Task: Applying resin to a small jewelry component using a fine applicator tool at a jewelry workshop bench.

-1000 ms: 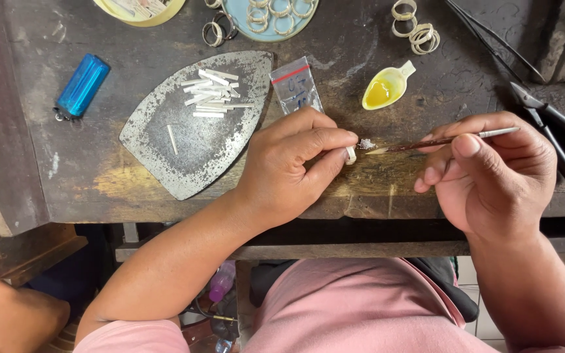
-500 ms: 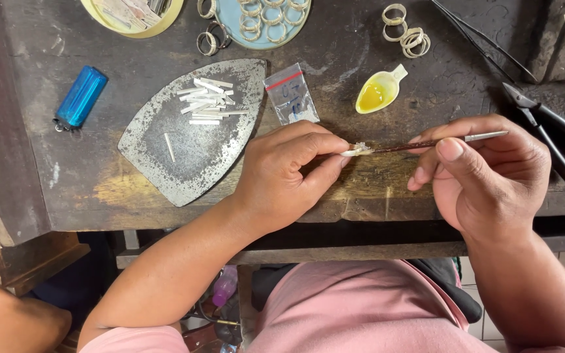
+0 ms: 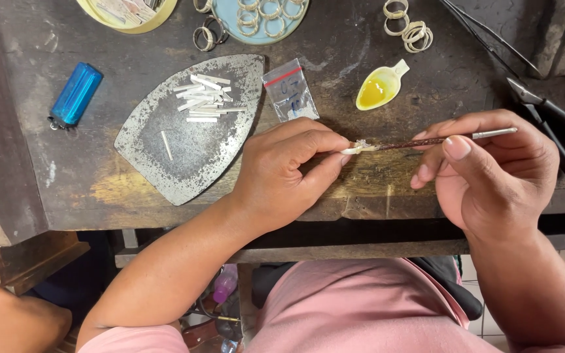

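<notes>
Change since earlier frame: both hands sit slightly higher and further right in view than half a second ago; the grip on the small piece and on the brush is unchanged, and the things on the surface have not moved among themselves.
Left hand (image 3: pixel 282 173): fingers closed in a narrow pinch on a small pale metal piece (image 3: pixel 356 148), held at the fingertips just above the front edge of the surface (image 3: pixel 132 189).
Right hand (image 3: pixel 492 176): fingers curled around a thin brush (image 3: pixel 439 139), holding it like a pen; its tip touches the small metal piece.
Position of the piece: between the two hands, at the left fingertips, right of the iron-shaped metal plate (image 3: pixel 191 147) and below the yellow spoon-shaped dish (image 3: pixel 379 88).
Look of the piece: whitish, tiny, irregular in outline; finer detail cannot be told.
Look of the brush: dark reddish shaft with a silver metal end pointing right.
Surroundings: short white strips (image 3: pixel 201 98) on the plate; a small clear bag (image 3: pixel 290 91) beside it; a blue lighter (image 3: pixel 75 95) at left; metal rings (image 3: pixel 408 26) at the far edge; black pliers (image 3: pixel 550 121) at right.
</notes>
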